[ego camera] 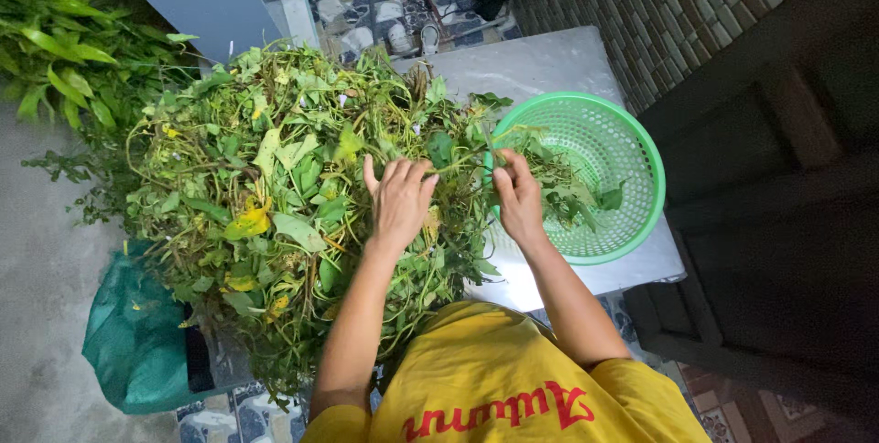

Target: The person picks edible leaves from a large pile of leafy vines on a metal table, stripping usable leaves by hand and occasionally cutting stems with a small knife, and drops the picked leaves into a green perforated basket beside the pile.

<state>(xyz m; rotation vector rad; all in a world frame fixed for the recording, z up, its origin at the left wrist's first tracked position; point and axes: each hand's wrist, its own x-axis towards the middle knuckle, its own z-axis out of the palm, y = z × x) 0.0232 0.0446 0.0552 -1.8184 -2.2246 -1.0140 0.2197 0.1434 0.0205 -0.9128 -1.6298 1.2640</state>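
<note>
While a big heap of leafy green vines (275, 196) covers most of the pale table (540, 63), both hands work at its right edge. The left hand (399, 200) lies on the pile with fingers spread wide, its fingertips touching a thin green stem (458, 166) that runs across to the other hand. The right hand (518, 198) sits at three o'clock from the left one, close beside it, and its fingers are pinched shut around that same stem, right over the near rim of a round green plastic basket (632, 141). The basket stands at three o'clock from the heap, touching its fringe, and holds a few loose picked leaves (586, 198) on its mesh floor. Trailing vines and leaves from the heap spill over the basket's left rim and hide part of it, and they also crowd around both wrists.

At seven o'clock from the heap a dark green bag (133, 338) hangs off the table's near corner. At ten o'clock more leafy plants (64, 49) lie on the grey floor. At one o'clock beyond the table stands a brick wall (659, 4), and dark wooden furniture (778, 178) fills the right side. The person's yellow shirt (494, 379) shows at six o'clock.
</note>
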